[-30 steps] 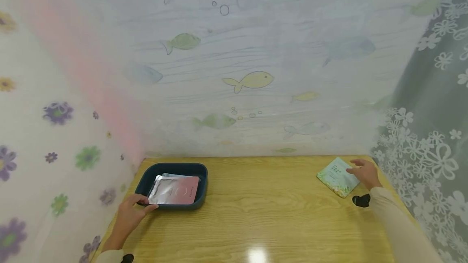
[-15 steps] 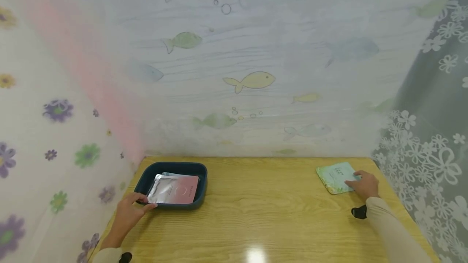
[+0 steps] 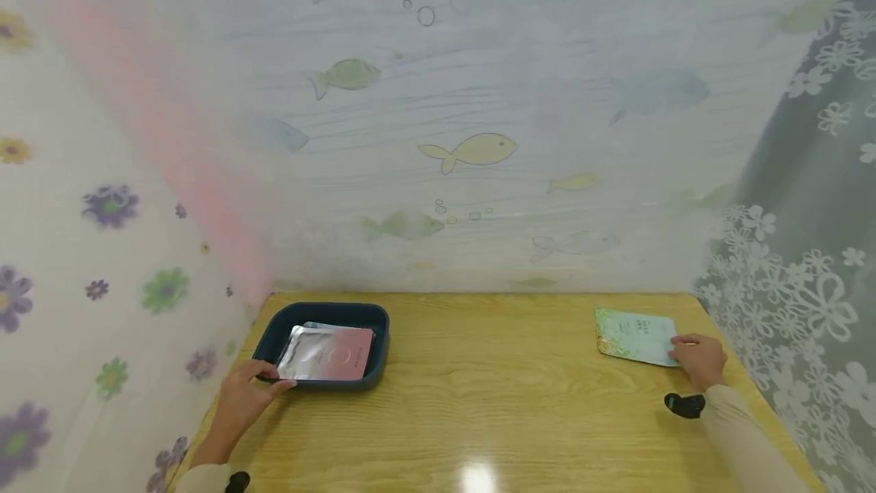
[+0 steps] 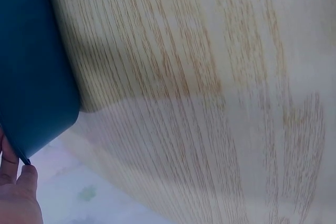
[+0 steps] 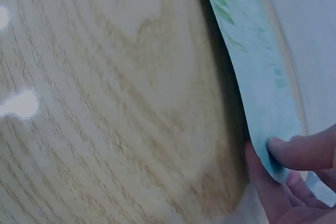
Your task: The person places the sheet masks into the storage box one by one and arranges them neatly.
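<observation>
At the right of the table, my right hand pinches one end of a pale green sheet mask packet with a floral print. In the right wrist view, the thumb lies on top of the packet and fingers are beneath it; a dark shadow runs along its edge. On the left, my left hand grips the near left corner of a dark blue plastic basket, thumb outside the rim. Inside the basket lies a pink and silver sheet mask packet, partly covering a light blue packet.
The wooden table reaches back to a wall covering printed with fish. A flowered curtain hangs at the left. Sheer lace fabric hangs along the right side.
My right hand has taken hold of the green packet's right end. The packet has turned, so its printed flowers now lie to the left. My left hand and the basket have stayed put.
</observation>
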Available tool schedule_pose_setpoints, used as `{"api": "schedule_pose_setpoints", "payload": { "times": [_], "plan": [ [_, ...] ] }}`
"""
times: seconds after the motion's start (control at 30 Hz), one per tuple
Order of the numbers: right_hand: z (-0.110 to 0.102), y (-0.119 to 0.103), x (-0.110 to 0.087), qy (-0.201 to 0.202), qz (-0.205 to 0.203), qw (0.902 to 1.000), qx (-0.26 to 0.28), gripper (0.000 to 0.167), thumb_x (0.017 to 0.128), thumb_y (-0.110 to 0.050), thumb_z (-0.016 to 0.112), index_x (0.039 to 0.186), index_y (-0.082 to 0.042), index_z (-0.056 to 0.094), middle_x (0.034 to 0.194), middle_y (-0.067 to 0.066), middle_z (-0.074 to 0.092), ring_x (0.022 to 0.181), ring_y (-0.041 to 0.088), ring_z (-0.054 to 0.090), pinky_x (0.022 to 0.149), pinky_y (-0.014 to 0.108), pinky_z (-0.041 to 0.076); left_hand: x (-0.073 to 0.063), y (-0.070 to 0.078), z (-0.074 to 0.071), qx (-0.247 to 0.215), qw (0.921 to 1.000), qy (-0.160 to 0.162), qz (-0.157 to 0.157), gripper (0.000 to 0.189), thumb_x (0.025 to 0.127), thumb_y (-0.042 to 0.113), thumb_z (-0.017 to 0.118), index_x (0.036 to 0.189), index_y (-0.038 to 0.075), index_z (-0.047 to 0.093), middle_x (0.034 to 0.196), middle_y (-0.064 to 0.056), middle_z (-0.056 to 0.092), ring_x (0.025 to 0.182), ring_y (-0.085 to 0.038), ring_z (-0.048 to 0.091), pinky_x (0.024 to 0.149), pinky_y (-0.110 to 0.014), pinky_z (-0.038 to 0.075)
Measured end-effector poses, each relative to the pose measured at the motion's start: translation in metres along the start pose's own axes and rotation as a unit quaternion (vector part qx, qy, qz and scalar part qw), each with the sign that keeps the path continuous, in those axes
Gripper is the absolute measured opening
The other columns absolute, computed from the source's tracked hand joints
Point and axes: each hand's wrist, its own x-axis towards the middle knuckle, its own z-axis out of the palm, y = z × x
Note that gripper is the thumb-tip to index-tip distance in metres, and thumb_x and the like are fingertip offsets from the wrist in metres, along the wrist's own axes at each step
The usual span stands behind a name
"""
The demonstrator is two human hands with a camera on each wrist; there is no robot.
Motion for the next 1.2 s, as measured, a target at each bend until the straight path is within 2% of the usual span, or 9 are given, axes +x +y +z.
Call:
{"api": "schedule_pose_setpoints", "payload": {
  "times": [0.1,0.2,0.3,0.57,0.7,0.77,0.97,1.17,1.2],
  "plan": [
    [-0.008,-0.005,-0.006,-0.074,0.006,0.9965,0.037,0.038,0.086,-0.001,0.053,0.118,0.018,0.053,0.123,0.040,0.044,0.090,0.024,0.060,0.073,0.036,0.050,-0.001,0.002,-0.001,0.001,0.9999,-0.003,-0.010,0.031,0.058,0.018,0.091,0.070,0.014,0.062,0.073,0.004,0.058,0.069,-0.012,0.052,0.066,-0.012,0.037],
    [-0.014,-0.008,-0.013,-0.136,0.000,0.9887,0.063,0.042,0.088,0.001,0.049,0.124,0.022,0.044,0.128,0.042,0.038,0.076,0.003,0.061,0.070,0.029,0.053,0.000,0.003,-0.002,-0.001,0.9999,-0.009,-0.014,0.031,0.059,0.019,0.090,0.071,0.014,0.062,0.074,0.004,0.058,0.070,-0.013,0.052,0.067,-0.013,0.038],
    [-0.015,-0.010,-0.018,-0.159,-0.005,0.9843,0.077,0.043,0.089,0.002,0.048,0.125,0.023,0.042,0.129,0.042,0.037,0.077,-0.003,0.059,0.072,0.027,0.053,0.000,0.004,-0.003,-0.004,0.9998,-0.012,-0.014,0.030,0.060,0.020,0.090,0.071,0.014,0.063,0.074,0.004,0.058,0.071,-0.014,0.053,0.068,-0.014,0.038],
    [-0.006,-0.006,-0.038,-0.102,-0.067,0.9889,0.084,0.036,0.091,0.003,0.052,0.121,0.024,0.046,0.122,0.042,0.044,0.076,0.005,0.064,0.071,0.034,0.055,-0.001,0.003,-0.003,-0.004,0.9997,-0.014,-0.020,0.030,0.060,0.022,0.090,0.071,0.015,0.062,0.075,0.005,0.057,0.071,-0.013,0.052,0.068,-0.017,0.039],
    [-0.003,-0.009,-0.047,-0.069,-0.060,0.9951,0.036,0.036,0.090,-0.002,0.058,0.119,0.018,0.053,0.093,0.026,0.061,0.067,0.012,0.061,0.063,0.032,0.054,0.000,0.004,-0.003,0.001,0.9996,-0.018,-0.024,0.030,0.061,0.024,0.090,0.071,0.015,0.063,0.075,0.004,0.057,0.072,-0.014,0.052,0.067,-0.024,0.042],
    [-0.002,-0.010,-0.050,-0.060,-0.059,0.9961,0.028,0.036,0.090,-0.004,0.060,0.118,0.017,0.055,0.087,0.017,0.061,0.065,0.012,0.060,0.061,0.031,0.053,-0.001,0.004,-0.003,0.003,0.9995,-0.019,-0.026,0.030,0.061,0.025,0.090,0.071,0.015,0.063,0.075,0.004,0.057,0.072,-0.014,0.052,0.068,-0.026,0.043],
    [0.004,-0.014,-0.058,-0.052,-0.064,0.9899,0.116,0.031,0.088,0.003,0.060,0.113,0.021,0.056,0.104,0.020,0.059,0.072,0.012,0.066,0.067,0.034,0.055,0.000,0.003,-0.002,0.002,0.9994,-0.020,-0.027,0.030,0.062,0.025,0.089,0.071,0.015,0.062,0.076,0.004,0.057,0.073,-0.015,0.052,0.068,-0.029,0.044],
    [0.010,-0.028,-0.065,-0.044,-0.067,0.9753,0.206,0.023,0.087,0.010,0.058,0.107,0.021,0.059,0.093,-0.005,0.061,0.072,0.012,0.068,0.068,0.038,0.055,0.000,0.002,-0.002,0.000,0.9994,-0.022,-0.028,0.030,0.063,0.026,0.089,0.071,0.016,0.062,0.076,0.004,0.057,0.073,-0.015,0.052,0.068,-0.029,0.044],
    [0.011,-0.031,-0.067,-0.046,-0.073,0.9758,0.201,0.024,0.088,0.009,0.057,0.108,0.021,0.058,0.093,-0.008,0.061,0.072,0.010,0.068,0.069,0.037,0.055,-0.001,0.002,-0.002,0.000,0.9994,-0.021,-0.026,0.030,0.063,0.026,0.089,0.071,0.015,0.062,0.076,0.004,0.057,0.073,-0.015,0.052,0.068,-0.028,0.043]
  ]
}}
